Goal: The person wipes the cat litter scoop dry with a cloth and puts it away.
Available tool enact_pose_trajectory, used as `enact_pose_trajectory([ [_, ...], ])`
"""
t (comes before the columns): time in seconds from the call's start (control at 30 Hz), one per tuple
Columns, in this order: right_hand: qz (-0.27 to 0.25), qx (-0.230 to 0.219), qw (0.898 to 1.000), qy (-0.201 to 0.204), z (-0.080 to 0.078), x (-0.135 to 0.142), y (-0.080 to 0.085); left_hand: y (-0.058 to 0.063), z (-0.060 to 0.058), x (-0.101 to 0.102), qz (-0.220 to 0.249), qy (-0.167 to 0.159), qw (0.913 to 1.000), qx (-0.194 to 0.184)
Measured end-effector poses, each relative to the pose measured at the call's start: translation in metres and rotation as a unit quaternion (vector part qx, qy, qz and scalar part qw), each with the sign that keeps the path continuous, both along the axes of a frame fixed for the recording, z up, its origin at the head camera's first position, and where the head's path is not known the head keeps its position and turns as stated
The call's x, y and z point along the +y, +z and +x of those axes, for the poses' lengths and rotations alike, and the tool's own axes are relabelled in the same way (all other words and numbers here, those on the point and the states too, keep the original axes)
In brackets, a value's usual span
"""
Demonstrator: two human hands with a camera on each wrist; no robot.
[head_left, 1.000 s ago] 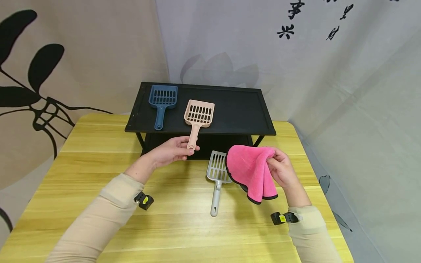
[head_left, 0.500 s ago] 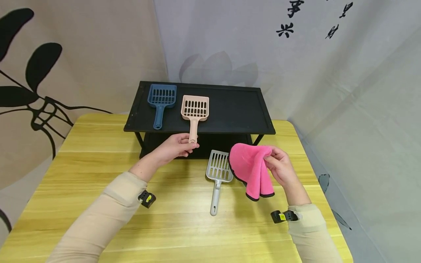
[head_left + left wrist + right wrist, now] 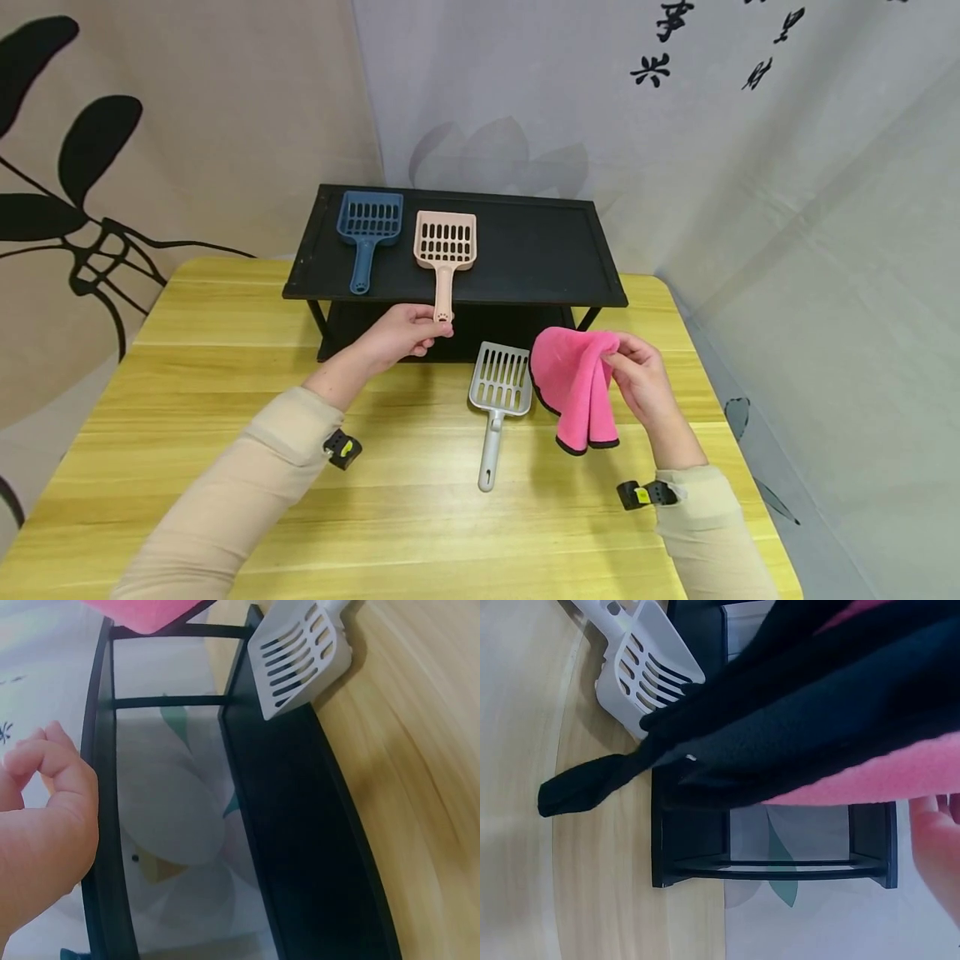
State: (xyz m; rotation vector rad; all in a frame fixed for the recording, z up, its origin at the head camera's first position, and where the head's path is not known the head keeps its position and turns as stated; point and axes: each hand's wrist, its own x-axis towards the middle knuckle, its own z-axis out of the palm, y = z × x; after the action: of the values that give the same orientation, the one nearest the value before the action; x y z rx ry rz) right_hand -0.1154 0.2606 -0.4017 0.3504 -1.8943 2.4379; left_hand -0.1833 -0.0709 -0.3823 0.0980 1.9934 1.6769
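Observation:
With its fingers and thumb, my left hand (image 3: 397, 335) pinches the handle end of a beige-pink slotted litter scoop (image 3: 446, 240) at the front edge of the black rack's top. The scoop's head lies over that top, to the right of a blue litter scoop (image 3: 371, 218). My right hand (image 3: 643, 379) pinches a pink cloth (image 3: 573, 375) with black edging, which hangs above the table. Between the hands, a grey litter scoop (image 3: 501, 383) lies with its handle toward me. In the left wrist view, my left hand (image 3: 52, 817) shows at the left while its scoop is hidden.
The black two-tier rack (image 3: 540, 250) stands at the back of the wooden table (image 3: 375, 517). In the left wrist view, the grey scoop's head overlaps the rack's lower shelf (image 3: 300, 825). A printed curtain (image 3: 480, 83) hangs behind the table and along its right side.
My left hand has slid the beige-pink scoop up and slightly left, and its handle now points straighter toward me. The pink cloth has shifted right, uncovering more of the grey scoop's head.

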Motion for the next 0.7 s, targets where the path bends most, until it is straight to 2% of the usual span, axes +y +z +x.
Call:
enact_pose_trajectory([
  [0.2,0.000,-0.001,1.000,-0.003,0.0010,-0.0004,-0.0008,0.0001,-0.0013,0.0058,0.012,0.028,0.9995,-0.003],
  [0.47,0.003,0.000,1.000,-0.005,0.0024,-0.0002,-0.0013,0.0019,-0.0042,0.0091,-0.009,0.039,0.9992,0.001],
  [0.7,-0.006,0.007,1.000,0.009,0.0036,0.0001,-0.0034,0.0026,-0.0070,0.0103,-0.006,0.053,0.9985,-0.012],
])
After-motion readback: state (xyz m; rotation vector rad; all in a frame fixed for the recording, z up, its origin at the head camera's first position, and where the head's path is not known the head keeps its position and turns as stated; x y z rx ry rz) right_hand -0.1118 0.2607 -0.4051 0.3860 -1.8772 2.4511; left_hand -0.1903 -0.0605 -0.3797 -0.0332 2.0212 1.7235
